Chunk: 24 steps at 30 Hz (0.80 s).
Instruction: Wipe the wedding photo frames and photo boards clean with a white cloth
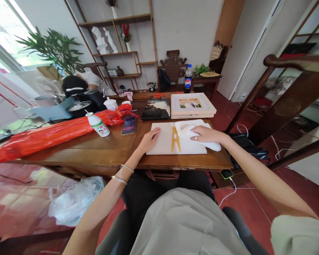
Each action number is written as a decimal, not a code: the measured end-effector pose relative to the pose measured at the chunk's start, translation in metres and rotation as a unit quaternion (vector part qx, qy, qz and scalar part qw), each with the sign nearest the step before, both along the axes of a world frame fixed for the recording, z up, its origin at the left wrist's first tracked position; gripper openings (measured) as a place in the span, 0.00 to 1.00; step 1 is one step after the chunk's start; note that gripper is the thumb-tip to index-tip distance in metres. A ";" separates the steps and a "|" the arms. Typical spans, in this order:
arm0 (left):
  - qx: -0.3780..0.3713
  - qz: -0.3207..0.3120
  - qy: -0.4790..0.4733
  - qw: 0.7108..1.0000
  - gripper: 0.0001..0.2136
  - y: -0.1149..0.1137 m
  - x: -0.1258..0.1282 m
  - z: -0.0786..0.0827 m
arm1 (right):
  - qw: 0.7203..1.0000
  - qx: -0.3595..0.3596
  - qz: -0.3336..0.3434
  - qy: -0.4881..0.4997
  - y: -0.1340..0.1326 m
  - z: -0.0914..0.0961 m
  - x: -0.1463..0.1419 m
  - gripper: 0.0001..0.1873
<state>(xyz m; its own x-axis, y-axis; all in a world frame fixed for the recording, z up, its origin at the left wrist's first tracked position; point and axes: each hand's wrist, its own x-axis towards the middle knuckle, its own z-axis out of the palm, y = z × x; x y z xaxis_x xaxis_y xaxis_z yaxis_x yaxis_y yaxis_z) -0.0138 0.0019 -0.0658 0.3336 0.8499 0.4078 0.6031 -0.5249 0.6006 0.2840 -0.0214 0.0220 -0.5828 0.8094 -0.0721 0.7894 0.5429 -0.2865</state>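
Note:
A flat white board [163, 141] lies on the wooden table in front of me, with a golden-yellow shape like a clothes peg [174, 139] on its face. My left hand [149, 140] rests on the board's left edge, fingers stretched out and holding nothing. My right hand [206, 134], with a ring on one finger, grips a bunched white cloth [187, 128] and presses it onto the board's right side. The cloth covers that part of the board and hangs past its right edge.
Behind the board are a dark picture panel [156, 108] and a white box frame [212, 106]. A phone [129, 125], a white bottle [98, 124] and a long red plastic-wrapped bundle [53, 132] lie to the left. A cola bottle [188, 79] stands farther back.

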 end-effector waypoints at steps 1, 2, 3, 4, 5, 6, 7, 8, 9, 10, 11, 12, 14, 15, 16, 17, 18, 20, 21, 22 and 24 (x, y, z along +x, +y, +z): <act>0.000 -0.001 0.000 1.000 0.18 0.000 0.000 0.000 | 1.000 0.014 -0.009 0.005 0.013 -0.004 -0.001 0.13; 0.000 -0.002 0.000 1.000 0.18 0.000 0.000 0.000 | 0.999 0.028 -0.016 0.011 0.025 -0.008 -0.003 0.14; 0.000 -0.003 0.000 1.000 0.18 0.000 0.000 0.000 | 0.999 0.043 -0.020 0.016 0.034 -0.011 -0.005 0.15; 0.001 -0.001 0.000 1.000 0.18 0.000 0.000 0.000 | 0.998 0.055 -0.020 0.020 0.042 -0.014 -0.007 0.15; 0.001 0.001 0.000 1.000 0.18 0.000 0.000 0.000 | 0.998 0.064 -0.018 0.021 0.046 -0.016 -0.008 0.16; 0.002 0.004 0.000 1.000 0.18 0.000 0.000 0.000 | 0.997 0.068 -0.014 0.021 0.048 -0.017 -0.010 0.16; 0.001 0.005 0.001 1.000 0.17 0.000 0.000 0.001 | 0.997 0.069 -0.008 0.018 0.047 -0.017 -0.011 0.17; 0.000 0.007 0.003 1.000 0.17 0.000 0.000 0.001 | 0.998 0.068 0.001 0.014 0.042 -0.016 -0.012 0.17; -0.001 0.007 0.006 1.000 0.17 -0.001 0.000 0.001 | 0.998 0.066 0.013 0.011 0.035 -0.015 -0.012 0.17; -0.002 0.006 0.009 1.000 0.17 -0.001 0.000 0.002 | 0.998 0.063 0.029 0.008 0.025 -0.013 -0.012 0.17; -0.002 0.005 0.010 1.000 0.18 -0.001 0.000 0.002 | 0.997 0.059 0.049 0.002 0.013 -0.010 -0.012 0.16; -0.002 0.005 0.010 1.000 0.18 -0.002 0.001 0.002 | 0.996 0.053 0.068 -0.006 -0.002 -0.007 -0.012 0.16; -0.002 0.006 0.009 1.000 0.18 -0.002 0.001 0.003 | 0.994 0.034 0.096 -0.028 -0.034 0.001 -0.012 0.19; -0.002 0.006 0.008 1.000 0.18 -0.002 0.001 0.003 | 0.994 0.025 0.101 -0.037 -0.049 0.004 -0.012 0.22; -0.002 0.007 0.008 1.000 0.18 -0.002 0.001 0.003 | 0.994 0.017 0.102 -0.042 -0.061 0.008 -0.012 0.24; -0.003 0.007 0.008 1.000 0.18 -0.002 0.001 0.003 | 0.994 0.012 0.099 -0.045 -0.071 0.011 -0.012 0.25; -0.004 0.006 0.008 1.000 0.18 -0.002 0.001 0.002 | 0.994 0.007 0.097 -0.045 -0.077 0.013 -0.011 0.25; -0.003 0.006 0.009 1.000 0.18 -0.001 0.001 0.002 | 0.995 0.000 0.096 -0.041 -0.075 0.015 -0.010 0.24; -0.002 0.007 0.009 1.000 0.18 -0.001 0.001 0.002 | 0.995 0.000 0.095 -0.038 -0.069 0.014 -0.009 0.22; -0.001 0.008 0.009 1.000 0.18 -0.001 0.001 0.002 | 0.995 0.002 0.091 -0.034 -0.059 0.012 -0.008 0.19; 0.000 0.007 0.007 1.000 0.18 -0.001 0.001 0.002 | 0.998 0.012 0.064 -0.025 -0.033 0.005 -0.008 0.13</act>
<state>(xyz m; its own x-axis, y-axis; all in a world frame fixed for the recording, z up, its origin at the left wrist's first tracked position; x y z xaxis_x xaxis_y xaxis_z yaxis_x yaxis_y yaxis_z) -0.0129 0.0012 -0.0642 0.3271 0.8545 0.4036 0.6183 -0.5165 0.5924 0.2764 -0.0542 0.0271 -0.6779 0.7302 -0.0852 0.7260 0.6467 -0.2339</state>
